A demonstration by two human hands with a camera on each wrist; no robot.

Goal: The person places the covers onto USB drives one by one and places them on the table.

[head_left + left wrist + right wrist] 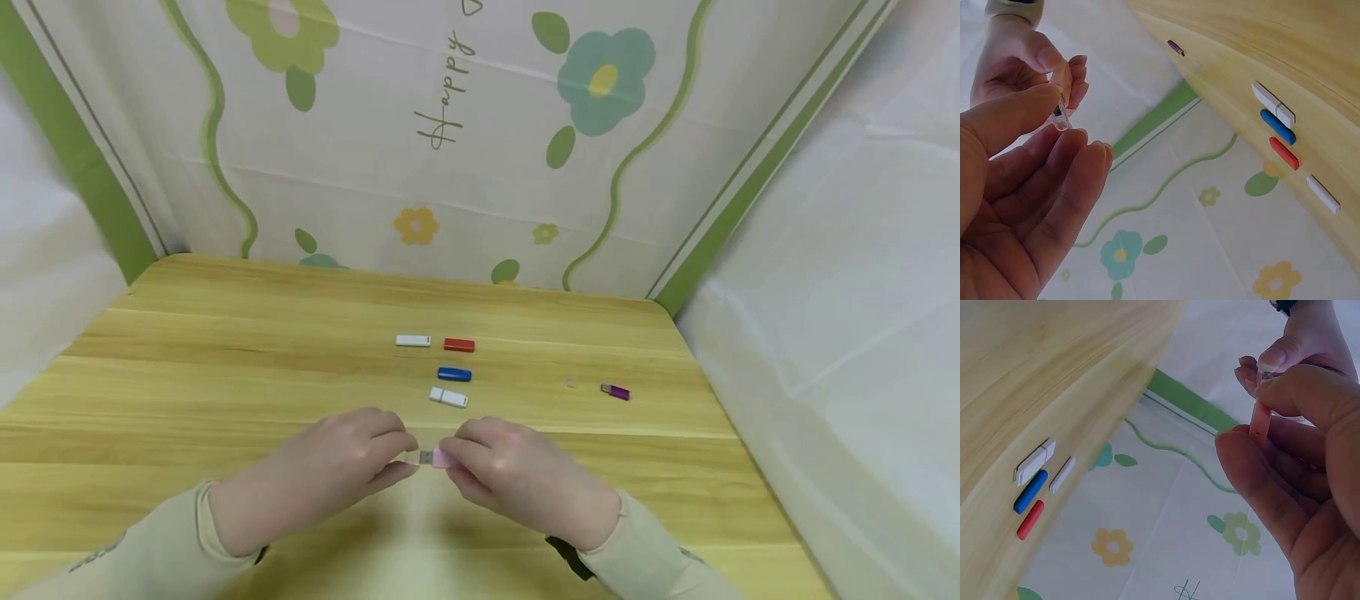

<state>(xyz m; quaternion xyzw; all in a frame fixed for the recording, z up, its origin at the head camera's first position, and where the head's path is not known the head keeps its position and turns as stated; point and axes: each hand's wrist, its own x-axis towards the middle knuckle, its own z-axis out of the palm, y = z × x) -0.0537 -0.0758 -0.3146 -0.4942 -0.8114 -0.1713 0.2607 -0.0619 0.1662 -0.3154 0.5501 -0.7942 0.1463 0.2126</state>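
Between the two hands is a pink USB flash drive (pixel 441 457), its metal plug showing towards the left. My right hand (pixel 517 471) pinches its pink body between thumb and fingers. The left hand (pixel 352 454) pinches a clear cap (pixel 1061 120) at the plug end. In the right wrist view the pink body shows between the right thumb and fingers, in line with the cap. Whether the plug is partly inside the cap I cannot tell. Both hands are above the table, in front of a white USB flash drive (pixel 448 397).
Beyond the hands lie a blue USB flash drive (pixel 454 374), a red one (pixel 459 345) and another white one (pixel 413 341). A purple USB flash drive (pixel 616 392) with bare plug lies right, beside a small clear cap (pixel 570 382). Printed cloth (pixel 360 167) hangs behind the wooden table (pixel 225 350).
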